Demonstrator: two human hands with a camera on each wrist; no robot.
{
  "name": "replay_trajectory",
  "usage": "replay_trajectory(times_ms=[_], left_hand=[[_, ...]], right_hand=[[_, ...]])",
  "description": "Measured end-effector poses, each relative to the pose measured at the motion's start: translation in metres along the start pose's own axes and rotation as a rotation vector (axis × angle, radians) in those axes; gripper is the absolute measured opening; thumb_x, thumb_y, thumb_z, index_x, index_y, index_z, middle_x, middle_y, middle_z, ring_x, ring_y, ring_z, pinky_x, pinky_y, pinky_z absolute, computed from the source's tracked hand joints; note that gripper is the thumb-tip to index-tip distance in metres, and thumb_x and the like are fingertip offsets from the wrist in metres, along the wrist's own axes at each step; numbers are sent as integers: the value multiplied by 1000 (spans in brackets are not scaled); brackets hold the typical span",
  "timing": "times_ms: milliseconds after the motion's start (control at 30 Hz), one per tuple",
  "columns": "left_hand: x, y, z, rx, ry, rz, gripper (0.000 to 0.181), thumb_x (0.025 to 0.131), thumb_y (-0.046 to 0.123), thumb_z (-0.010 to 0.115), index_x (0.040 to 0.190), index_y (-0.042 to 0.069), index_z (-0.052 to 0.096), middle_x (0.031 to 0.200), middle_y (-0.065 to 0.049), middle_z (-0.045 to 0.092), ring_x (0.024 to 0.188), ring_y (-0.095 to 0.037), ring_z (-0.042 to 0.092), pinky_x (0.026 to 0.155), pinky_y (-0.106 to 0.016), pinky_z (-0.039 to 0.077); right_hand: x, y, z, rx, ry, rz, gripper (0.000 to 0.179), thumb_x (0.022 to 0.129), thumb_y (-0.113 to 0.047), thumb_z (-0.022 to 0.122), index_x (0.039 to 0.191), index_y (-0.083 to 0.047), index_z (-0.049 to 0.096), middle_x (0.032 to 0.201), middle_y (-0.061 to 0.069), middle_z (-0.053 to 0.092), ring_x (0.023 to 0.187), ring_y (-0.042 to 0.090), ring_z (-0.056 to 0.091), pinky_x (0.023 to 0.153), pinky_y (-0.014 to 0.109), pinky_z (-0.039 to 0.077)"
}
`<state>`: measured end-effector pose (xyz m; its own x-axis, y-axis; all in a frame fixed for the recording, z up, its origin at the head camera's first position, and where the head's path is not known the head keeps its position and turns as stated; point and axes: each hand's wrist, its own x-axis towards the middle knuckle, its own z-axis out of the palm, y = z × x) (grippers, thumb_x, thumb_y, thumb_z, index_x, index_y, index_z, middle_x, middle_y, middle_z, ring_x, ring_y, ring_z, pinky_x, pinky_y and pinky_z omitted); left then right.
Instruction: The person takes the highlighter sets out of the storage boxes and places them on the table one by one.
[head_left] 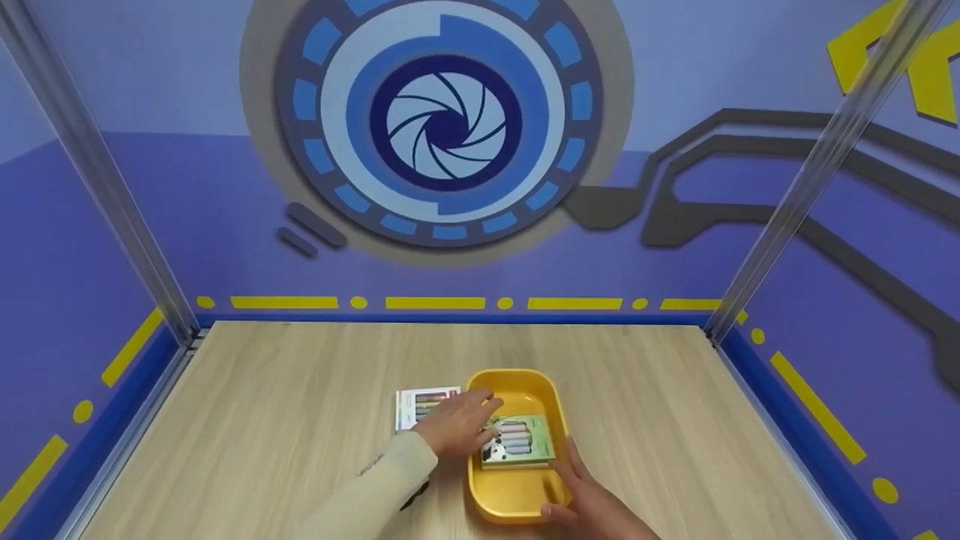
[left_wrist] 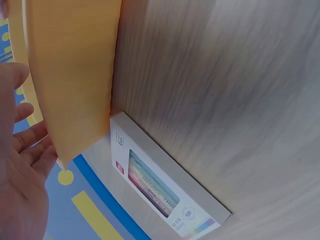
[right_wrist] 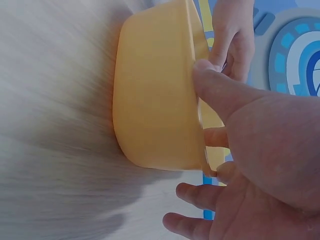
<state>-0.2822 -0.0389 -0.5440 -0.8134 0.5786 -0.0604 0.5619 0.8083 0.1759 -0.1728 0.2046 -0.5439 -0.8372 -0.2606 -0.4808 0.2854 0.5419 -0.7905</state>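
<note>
A yellow plastic basket (head_left: 517, 495) stands on the table with a green box of markers (head_left: 536, 450) lying in it, pastel barrels showing through its window. My left hand (head_left: 455, 426) reaches over the basket's left rim, its fingers loosely extended beside the green box. In the left wrist view, the fingertips (left_wrist: 42, 150) of that hand are close to the rim; contact with the green box cannot be made out. My right hand (head_left: 592, 499) holds the basket's near right rim, thumb (right_wrist: 212, 80) on one side and a finger behind it. Other fingers spread past the corner.
A white box of coloured pens (left_wrist: 152, 182) lies flat just left of the basket, partly covered by my left hand in the head view. Pale wood table (head_left: 285, 420) surrounds them. Metal posts (head_left: 112, 172) and blue-purple walls bound the table at the back and sides.
</note>
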Motion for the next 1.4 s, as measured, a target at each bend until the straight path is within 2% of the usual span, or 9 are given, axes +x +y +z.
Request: replay_trajectory(times_ms=[67,133,233,533,767,900,1167,1400], left_hand=[[1,0,0,31,15,17,53,90,49,46,138,29,36,140,3,41,126,-17,43,106,-40,37],[2,1,2,58,29,36,51,91,48,46,137,27,38,138,2,43,124,-16,45,106,-39,38],[3,4,3,70,28,55,50,91,47,45,136,26,40,137,2,44,124,-16,45,106,-38,37],[6,11,9,32,-57,85,52,88,54,46,134,30,40,131,6,46,116,-12,48,103,-36,41],[8,14,8,-23,-112,94,56,84,58,50,133,32,40,130,6,46,113,-13,48,103,-38,41],[8,15,9,-6,-107,104,58,83,59,51,133,31,40,128,5,47,112,-13,48,102,-37,41],[11,14,11,37,-60,163,61,79,50,63,131,27,42,124,3,48,106,-12,50,97,-32,44],[13,16,10,-3,-116,139,67,77,47,67,134,31,38,128,4,47,111,-13,49,101,-34,42]], right_hand=[[1,-1,-2,-19,-9,-23,94,71,-51,65,147,-25,15,154,8,-12,138,41,12,103,64,21],[3,0,-4,-99,-6,-63,90,72,-54,63,146,-20,22,154,10,-14,138,43,9,103,65,19],[4,0,-4,-75,-7,-57,90,72,-52,64,145,-22,23,154,8,-13,138,42,8,103,65,18],[1,0,-2,-76,-4,-94,84,74,-50,64,144,-26,25,154,7,-14,138,42,7,103,65,17],[1,0,-2,-202,29,-78,84,71,-58,60,143,-26,29,154,7,-13,137,42,17,101,65,23],[2,0,-3,-182,21,-56,82,71,-57,62,141,-29,32,155,6,-12,137,42,17,100,66,24],[3,-1,-2,-159,28,-101,77,73,-51,64,140,-24,36,154,7,-13,137,43,13,100,65,24],[2,0,-3,-162,24,-114,82,73,-53,64,142,-22,32,155,7,-12,137,40,20,101,63,27]])
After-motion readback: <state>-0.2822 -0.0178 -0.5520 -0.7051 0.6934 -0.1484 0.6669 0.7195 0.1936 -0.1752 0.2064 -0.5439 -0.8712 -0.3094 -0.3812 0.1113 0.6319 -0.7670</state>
